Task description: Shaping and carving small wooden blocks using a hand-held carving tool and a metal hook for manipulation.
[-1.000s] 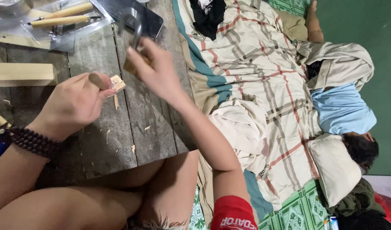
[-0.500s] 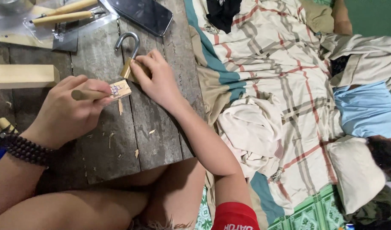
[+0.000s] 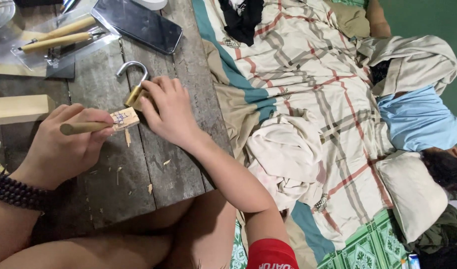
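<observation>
My left hand (image 3: 64, 149), with a dark bead bracelet at the wrist, grips the wooden handle of a carving tool (image 3: 81, 128). Its tip meets a small wooden block (image 3: 125, 118) marked with blue pen lines. My right hand (image 3: 171, 112) rests on the grey plank table (image 3: 119, 194). Its fingers hold the small block's far side and cover the body of a brass padlock (image 3: 134, 92), whose steel shackle is swung open. Pale wood chips lie under and below the block.
A dark phone (image 3: 139, 22) lies at the table's far side. A clear plastic case (image 3: 59, 40) holds wooden-handled tools. A pale wood bar (image 3: 17, 108) sits at the left. On the right a person (image 3: 417, 119) lies on a plaid blanket (image 3: 308, 74).
My right hand came down from over the padlock onto the small block. My left hand swung the tool round against the block, and both hands now press it on the table.
</observation>
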